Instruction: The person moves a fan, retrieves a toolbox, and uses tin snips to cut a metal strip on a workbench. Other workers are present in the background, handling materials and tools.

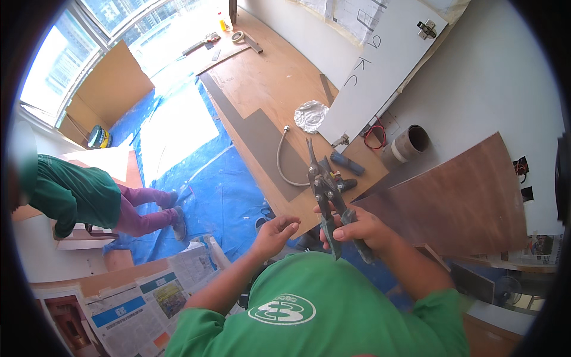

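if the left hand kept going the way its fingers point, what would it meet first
Probably the snips held in the right hand: the left hand has its fingers curled toward their handles. Depth is hard to judge from above.

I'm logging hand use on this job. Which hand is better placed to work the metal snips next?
The right hand, probably: it already grips both handles of the snips, blades pointing away over the wooden board. The left hand is loosely curled beside them, holding nothing visible.
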{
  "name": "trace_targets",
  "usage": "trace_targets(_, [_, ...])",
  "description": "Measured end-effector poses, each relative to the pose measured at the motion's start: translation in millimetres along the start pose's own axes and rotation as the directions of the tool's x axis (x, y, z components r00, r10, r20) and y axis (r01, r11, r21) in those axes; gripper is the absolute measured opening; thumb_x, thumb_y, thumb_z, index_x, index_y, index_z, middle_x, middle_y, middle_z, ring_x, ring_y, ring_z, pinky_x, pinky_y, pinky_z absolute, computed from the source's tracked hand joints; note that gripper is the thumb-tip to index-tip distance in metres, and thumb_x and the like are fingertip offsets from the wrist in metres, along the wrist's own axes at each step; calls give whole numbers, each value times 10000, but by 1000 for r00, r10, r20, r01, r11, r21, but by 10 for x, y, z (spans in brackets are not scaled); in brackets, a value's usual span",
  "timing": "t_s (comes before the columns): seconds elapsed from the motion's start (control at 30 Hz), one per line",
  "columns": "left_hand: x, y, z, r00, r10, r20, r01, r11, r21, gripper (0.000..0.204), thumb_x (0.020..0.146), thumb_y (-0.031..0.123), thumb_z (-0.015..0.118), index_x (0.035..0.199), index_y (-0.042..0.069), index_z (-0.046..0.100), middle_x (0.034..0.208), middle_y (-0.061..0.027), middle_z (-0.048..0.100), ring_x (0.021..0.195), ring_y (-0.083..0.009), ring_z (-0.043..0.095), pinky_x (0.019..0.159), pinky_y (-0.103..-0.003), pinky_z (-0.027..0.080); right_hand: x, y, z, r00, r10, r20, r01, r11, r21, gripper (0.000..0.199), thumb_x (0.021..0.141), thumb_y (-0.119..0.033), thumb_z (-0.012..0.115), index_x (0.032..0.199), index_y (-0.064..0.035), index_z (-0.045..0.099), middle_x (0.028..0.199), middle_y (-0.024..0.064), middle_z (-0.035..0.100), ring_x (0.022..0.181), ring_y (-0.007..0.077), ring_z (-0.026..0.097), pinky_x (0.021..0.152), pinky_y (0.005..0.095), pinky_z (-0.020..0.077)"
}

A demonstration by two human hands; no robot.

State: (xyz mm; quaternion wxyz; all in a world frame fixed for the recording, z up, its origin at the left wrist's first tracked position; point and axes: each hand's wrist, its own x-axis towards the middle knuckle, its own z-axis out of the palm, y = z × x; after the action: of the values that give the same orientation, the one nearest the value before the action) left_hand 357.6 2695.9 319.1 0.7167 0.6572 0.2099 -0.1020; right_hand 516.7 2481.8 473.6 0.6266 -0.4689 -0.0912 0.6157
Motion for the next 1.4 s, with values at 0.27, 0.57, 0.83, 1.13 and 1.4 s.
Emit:
trace_targets(0.27, [329,869,79,958,280,-67,-287,911,-297,443,1092,343,478,1291,-26,623,1195,-133,707,1123,-209,652,1003,-369,488,-86,-179,105,999,-7,-50,-1,988,-152,536,849,-258,755,1272,30,596,888,126,695,784,213,689,740,349,556])
trace_targets(0.57, [362,1571,196,934,356,19,-272,745,-609,491,1072,328,421,1383,-39,516,1293,-208,639,1196,-263,627,1060,-435,459,-139,-73,50,1000,-23,-6,23,997,-74,449,860,-287,764,1163,16,630,761,144,680,616,196,667,585,315,532])
trace_targets(0.83, [398,1628,205,934,357,22,-280,766,-578,417,1009,190,541,1365,-26,543,1264,-203,658,1181,-254,643,1023,-414,492,-131,-22,77,997,-38,-73,35,999,-36,473,799,-273,774,1102,54,618,731,182,658,572,239,656,527,339,542])
trace_targets(1.13, [330,1576,71,931,364,-3,-285,724,-629,373,1015,163,564,1346,-7,572,1250,-161,674,1151,-227,653,997,-388,505,-27,-58,153,999,-26,-36,25,999,-28,441,835,-295,741,1128,19,637,731,153,657,575,203,641,561,320,549])
trace_targets(1.4, [211,1615,-74,929,362,-78,-331,719,-611,414,1003,191,551,1356,-25,549,1260,-163,667,1163,-222,645,1023,-380,471,98,-125,255,999,-1,-34,0,999,-37,479,814,-311,758,1135,21,631,747,151,655,571,210,640,543,316,546])
